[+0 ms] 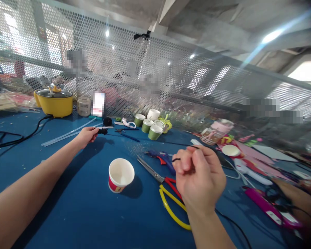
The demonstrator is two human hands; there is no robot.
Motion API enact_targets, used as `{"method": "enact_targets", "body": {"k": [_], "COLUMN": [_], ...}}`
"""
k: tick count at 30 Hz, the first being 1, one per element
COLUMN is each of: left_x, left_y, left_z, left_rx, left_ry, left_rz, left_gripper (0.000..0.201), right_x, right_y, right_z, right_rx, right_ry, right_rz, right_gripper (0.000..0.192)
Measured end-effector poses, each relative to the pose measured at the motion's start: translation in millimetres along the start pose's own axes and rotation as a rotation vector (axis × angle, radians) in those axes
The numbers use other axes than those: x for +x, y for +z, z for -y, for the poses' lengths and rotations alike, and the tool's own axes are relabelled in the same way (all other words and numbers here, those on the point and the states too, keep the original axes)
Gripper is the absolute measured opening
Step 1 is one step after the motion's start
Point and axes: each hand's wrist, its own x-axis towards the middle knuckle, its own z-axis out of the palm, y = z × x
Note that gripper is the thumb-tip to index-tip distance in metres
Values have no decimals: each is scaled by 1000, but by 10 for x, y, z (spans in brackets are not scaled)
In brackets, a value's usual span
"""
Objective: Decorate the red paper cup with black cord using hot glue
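My left hand [88,136] reaches far out over the blue table, its fingers pinched on a small black bundle [102,131] whose kind I cannot make out. Just beyond it sits a round black ball [107,121]. Closer in, my right hand [200,171] is raised and closed like a fist, with a thin black strand [176,159] poking out between the fingers. Under and beside that hand lie scissors [158,176] with red and yellow handles and a blue glue gun [162,159]. A red and white paper cup [117,187] stands upright between my arms.
Pliers [129,135] and pale glue sticks [67,134] lie farther back. Several green and white cups [146,125], a glass jar [84,106] and a yellow electric pot [57,104] stand along the mesh partition [114,65]. Rightward are a magenta tool [269,205] and another person's arm [292,197].
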Motion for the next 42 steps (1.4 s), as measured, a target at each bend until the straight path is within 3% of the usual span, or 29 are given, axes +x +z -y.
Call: {"method": "enact_targets", "body": {"k": [4, 8, 10, 12, 14, 17, 21, 23, 25, 28, 30, 33, 39, 42], "left_x": [-33, -74, -94, -116, -144, -218, -505, -756, -1040, -1403, -1546, -1616, -1452, -1223], "left_y": [102, 132, 124, 125, 152, 256, 504, 633, 735, 822, 854, 890, 828, 704], "left_z": [12, 29, 43, 50, 32, -88, -436, -640, -813, -944, -935, -835, -741, -741], "left_rx": [304, 568, 672, 750, 800, 831, 772, 588, 533, 635, 712, 748, 816, 1032], "left_ry": [79, 159, 207, 265, 331, 435, 562, 652, 634, 506, 498, 550, 426, 530], "left_rz": [-148, -198, -215, -234, -252, -246, -173, -24, 227, 567, 648, 647, 616, 346], "left_gripper": [9, 10, 10, 15, 23, 27, 27, 28, 24, 19, 19, 21, 18, 16], "right_x": [-265, -497, -552, -568, -551, -504, -486, -498, -507, -490, -464, -427, -320, -223], "right_y": [20, 124, 192, 238, 249, 226, 217, 229, 238, 219, 190, 159, 151, 111], "right_z": [113, 184, 155, 89, 16, -48, -30, -3, 22, 53, 70, 81, 36, -12], "right_rx": [-93, -367, -440, -536, -649, -725, -661, -617, -557, -431, -348, -255, -324, -498], "right_ry": [-85, -163, -141, -129, -134, -118, -39, 6, 69, 162, 163, 148, 270, 242], "right_rz": [251, 883, 1134, 1277, 1334, 1306, 1197, 1146, 1079, 929, 815, 730, 625, 593], "right_gripper": [20, 18, 17, 13, 14, 21, 22, 20, 19, 15, 11, 12, 8, 12]}}
